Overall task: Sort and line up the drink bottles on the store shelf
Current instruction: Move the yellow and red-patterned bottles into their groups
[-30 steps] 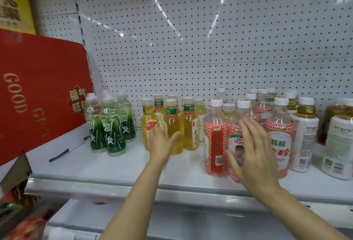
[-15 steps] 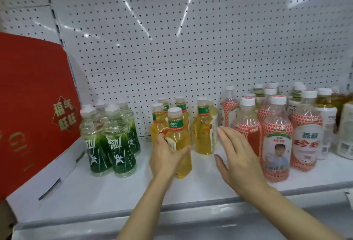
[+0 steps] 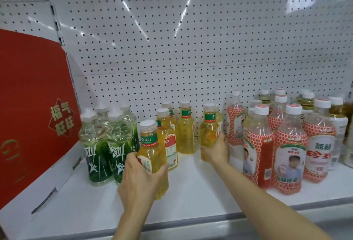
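— What's nearest you?
— The left hand (image 3: 140,179), fingers wrapped round a yellow tea bottle (image 3: 152,158) at the front of the white shelf (image 3: 191,197), just beside the green-label bottles (image 3: 107,144).
— And the other?
— Farther in, the right hand (image 3: 216,150) grasps a second yellow tea bottle (image 3: 209,130), close against the red-netted bottles (image 3: 267,144).
— Behind them?
— More yellow bottles (image 3: 184,130), then pegboard (image 3: 191,39).

Single head view, close, facing forward and slightly down at shelf (image 3: 191,197), pegboard (image 3: 191,48) behind
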Demonstrator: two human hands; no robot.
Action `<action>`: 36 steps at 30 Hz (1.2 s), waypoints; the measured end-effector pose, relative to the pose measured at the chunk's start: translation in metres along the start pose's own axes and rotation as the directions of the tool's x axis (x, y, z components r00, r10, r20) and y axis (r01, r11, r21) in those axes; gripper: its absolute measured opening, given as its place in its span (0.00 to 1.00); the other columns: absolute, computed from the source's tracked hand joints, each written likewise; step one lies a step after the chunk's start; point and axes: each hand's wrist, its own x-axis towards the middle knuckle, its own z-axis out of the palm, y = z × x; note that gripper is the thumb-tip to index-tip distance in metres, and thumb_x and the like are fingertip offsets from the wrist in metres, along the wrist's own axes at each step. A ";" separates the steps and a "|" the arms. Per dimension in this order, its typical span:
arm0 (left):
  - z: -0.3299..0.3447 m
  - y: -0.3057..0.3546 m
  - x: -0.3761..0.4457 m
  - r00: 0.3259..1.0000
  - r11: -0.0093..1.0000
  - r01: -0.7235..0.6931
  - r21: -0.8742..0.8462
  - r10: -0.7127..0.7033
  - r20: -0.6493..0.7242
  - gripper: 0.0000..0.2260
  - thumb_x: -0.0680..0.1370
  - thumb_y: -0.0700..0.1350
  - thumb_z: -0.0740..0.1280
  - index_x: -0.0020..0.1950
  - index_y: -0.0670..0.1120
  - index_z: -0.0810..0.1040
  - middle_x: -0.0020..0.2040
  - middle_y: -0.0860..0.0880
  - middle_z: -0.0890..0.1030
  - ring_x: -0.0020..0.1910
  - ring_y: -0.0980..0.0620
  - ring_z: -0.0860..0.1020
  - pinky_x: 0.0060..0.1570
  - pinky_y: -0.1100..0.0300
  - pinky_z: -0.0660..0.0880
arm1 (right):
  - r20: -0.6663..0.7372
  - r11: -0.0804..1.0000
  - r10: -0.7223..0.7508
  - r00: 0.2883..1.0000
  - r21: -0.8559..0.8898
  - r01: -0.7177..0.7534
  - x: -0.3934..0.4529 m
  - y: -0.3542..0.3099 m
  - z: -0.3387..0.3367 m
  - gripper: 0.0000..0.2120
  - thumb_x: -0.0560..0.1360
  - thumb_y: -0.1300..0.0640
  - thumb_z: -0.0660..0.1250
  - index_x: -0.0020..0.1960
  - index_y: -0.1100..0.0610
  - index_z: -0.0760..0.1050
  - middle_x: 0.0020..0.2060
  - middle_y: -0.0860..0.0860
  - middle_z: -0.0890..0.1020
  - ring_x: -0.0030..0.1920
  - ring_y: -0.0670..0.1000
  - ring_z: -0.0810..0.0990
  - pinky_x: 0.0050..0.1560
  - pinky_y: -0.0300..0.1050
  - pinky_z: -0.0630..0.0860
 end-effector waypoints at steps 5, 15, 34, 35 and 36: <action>-0.005 -0.004 0.000 1.000 1.000 -0.005 -0.011 0.005 0.007 0.34 0.63 0.68 0.76 0.57 0.54 0.62 0.47 0.53 0.76 0.45 0.49 0.77 0.40 0.54 0.75 | 0.031 0.991 -0.020 0.999 -0.128 0.023 -0.010 -0.003 0.013 0.43 0.65 0.47 0.77 0.71 0.57 0.60 0.65 0.55 0.69 0.66 0.58 0.69 0.61 0.55 0.73; -0.057 0.026 -0.004 0.985 0.979 -0.169 -0.111 0.171 0.015 0.47 0.66 0.71 0.68 0.79 0.52 0.59 0.73 0.52 0.70 0.70 0.50 0.71 0.65 0.47 0.73 | 0.003 0.997 -0.052 0.999 -0.059 0.052 -0.017 -0.018 0.046 0.38 0.66 0.48 0.78 0.66 0.57 0.60 0.62 0.54 0.73 0.62 0.55 0.74 0.58 0.50 0.75; -0.031 0.149 0.194 0.517 0.604 -0.768 0.213 0.389 0.763 0.18 0.72 0.45 0.77 0.61 0.51 0.83 0.51 0.55 0.82 0.50 0.56 0.78 0.53 0.61 0.71 | 0.180 0.992 -0.121 0.976 0.042 0.115 -0.005 -0.011 0.039 0.30 0.66 0.52 0.79 0.60 0.52 0.64 0.52 0.51 0.78 0.50 0.51 0.80 0.47 0.47 0.81; -0.031 0.148 0.196 0.507 0.603 -0.773 0.199 0.396 0.766 0.18 0.72 0.44 0.77 0.61 0.51 0.83 0.50 0.56 0.81 0.50 0.56 0.77 0.52 0.62 0.69 | 0.178 0.992 -0.123 0.976 0.038 0.118 -0.006 -0.012 0.040 0.30 0.67 0.52 0.79 0.60 0.52 0.64 0.52 0.50 0.78 0.49 0.50 0.80 0.46 0.46 0.81; -0.030 0.146 0.197 0.496 0.594 -0.781 0.191 0.405 0.769 0.19 0.72 0.44 0.78 0.61 0.51 0.83 0.50 0.57 0.81 0.49 0.57 0.77 0.52 0.62 0.69 | 0.182 0.992 -0.127 0.975 0.042 0.121 -0.006 -0.013 0.041 0.30 0.67 0.52 0.79 0.60 0.52 0.63 0.52 0.50 0.78 0.47 0.50 0.79 0.45 0.45 0.80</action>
